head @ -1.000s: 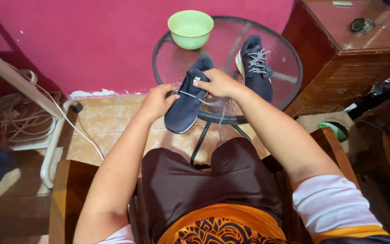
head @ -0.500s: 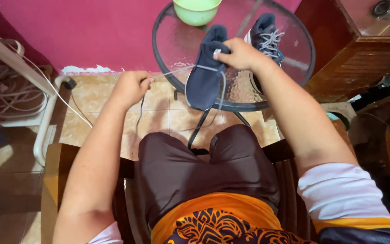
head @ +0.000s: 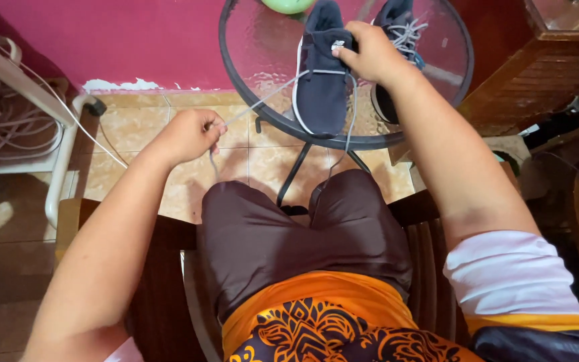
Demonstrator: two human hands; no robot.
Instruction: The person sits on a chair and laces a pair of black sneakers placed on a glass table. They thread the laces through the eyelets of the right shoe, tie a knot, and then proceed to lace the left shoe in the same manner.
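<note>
Hands worked on a dark navy sneaker (head: pixel 322 80) that lay on the round glass-topped bench (head: pixel 249 47), toe toward the person and overhanging the near rim slightly. Right hand (head: pixel 370 50) rested on the upper part of this sneaker near the tongue, its grip closed on the shoe and pinning it against the glass. Left hand (head: pixel 189 137) was positioned well apart from the bench, out over the tiled floor (head: pixel 129 127) and lower than the glass top, with its grip pinched shut on a grey shoelace (head: pixel 263 100). That shoelace ran taut in a straight diagonal from the left hand up to the sneaker; its short free end hung down below the fist. A second strand of lace dropped from the shoe over the rim of the bench toward the person's lap. A second navy sneaker (head: pixel 397 27), with pale laces in place, stood just beside the first on the right side of the glass, partly hidden behind the right hand. A green bowl (head: pixel 288 5) sat at the far edge of the bench, cut off by the top of the view. Behind the bench stood a magenta wall (head: pixel 102 40). A white tubular frame (head: pixel 28 87) with coiled cord occupied the left side, and a wooden cabinet (head: pixel 544 67) stood to the right.
</note>
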